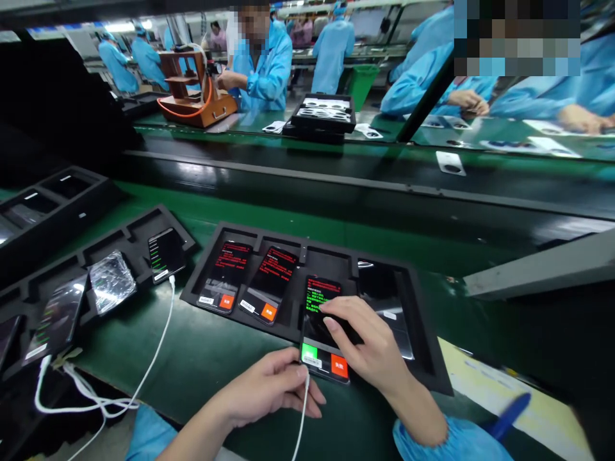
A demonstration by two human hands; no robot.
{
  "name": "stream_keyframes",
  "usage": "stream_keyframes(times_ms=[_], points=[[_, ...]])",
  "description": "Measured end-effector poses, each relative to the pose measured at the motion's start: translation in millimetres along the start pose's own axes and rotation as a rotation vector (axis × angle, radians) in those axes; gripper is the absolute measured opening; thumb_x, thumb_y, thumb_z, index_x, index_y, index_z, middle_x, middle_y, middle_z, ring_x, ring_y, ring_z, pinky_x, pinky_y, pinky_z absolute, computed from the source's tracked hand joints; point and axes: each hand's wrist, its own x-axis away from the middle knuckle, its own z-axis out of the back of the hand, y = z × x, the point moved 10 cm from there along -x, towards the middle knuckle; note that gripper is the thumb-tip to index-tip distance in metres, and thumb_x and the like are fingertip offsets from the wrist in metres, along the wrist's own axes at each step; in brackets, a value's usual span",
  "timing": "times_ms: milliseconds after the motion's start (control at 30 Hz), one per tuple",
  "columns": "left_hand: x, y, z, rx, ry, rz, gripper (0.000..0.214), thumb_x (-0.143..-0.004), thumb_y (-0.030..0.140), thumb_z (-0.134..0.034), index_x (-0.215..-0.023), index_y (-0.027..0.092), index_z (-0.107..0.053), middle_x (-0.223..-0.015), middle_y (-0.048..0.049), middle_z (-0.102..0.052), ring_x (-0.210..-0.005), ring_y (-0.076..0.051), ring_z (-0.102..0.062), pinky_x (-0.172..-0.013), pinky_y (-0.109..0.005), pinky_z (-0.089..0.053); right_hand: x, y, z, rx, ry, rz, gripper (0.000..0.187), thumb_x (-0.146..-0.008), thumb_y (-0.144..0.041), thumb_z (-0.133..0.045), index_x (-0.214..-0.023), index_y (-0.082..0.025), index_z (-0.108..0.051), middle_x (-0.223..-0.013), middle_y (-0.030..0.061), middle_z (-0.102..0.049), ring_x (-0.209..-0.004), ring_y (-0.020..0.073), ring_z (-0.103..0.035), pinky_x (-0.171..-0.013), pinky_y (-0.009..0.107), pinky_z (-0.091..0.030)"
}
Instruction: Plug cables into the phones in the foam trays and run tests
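- Three lit phones sit in one black foam tray (435, 365) on the green bench. The smartphone (320, 296) being handled lies face up in the third pocket from the left, and its lower end overhangs the tray's near rim.
- The left hand (273, 384) is pinched narrowly on the plug end of a white cable (302, 416), right at the smartphone's bottom edge.
- The right hand (369, 349) is loosely open and holds nothing. Its fingertips rest on the glass and cover the middle of the screen.
- The smartphone looks like a light, rigid slab with a slick glass face that would scratch or smudge easily. The long side edges seem the safer place to grip it. The cable is limp, so the plug is the better hold than the cord.
- The smartphone lies just ahead of the left hand and directly under the right hand's fingers.
- Two red-screened phones (225, 276) fill the pockets to its left. The pocket to its right seems to hold clear film (391, 314).
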Motion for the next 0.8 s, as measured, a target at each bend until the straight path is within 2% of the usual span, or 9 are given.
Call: stream_keyframes(times_ms=[800], points=[[-8, -7, 1.5, -0.022, -0.009, 0.003, 0.074, -0.072, 0.071, -0.096, -0.110, 0.014, -0.067, -0.093, -0.0088, -0.077, -0.076, -0.017, -0.074, -0.088, -0.038, -0.055, -2, -12, -5, 0.015, -0.011, 0.091, 0.017, -0.102, -0.005, -0.067, -0.111, -0.019, -0.069, -0.095, 0.0054, -0.075, -0.091, 0.0197, -0.070, -0.084, 0.035, -0.061]])
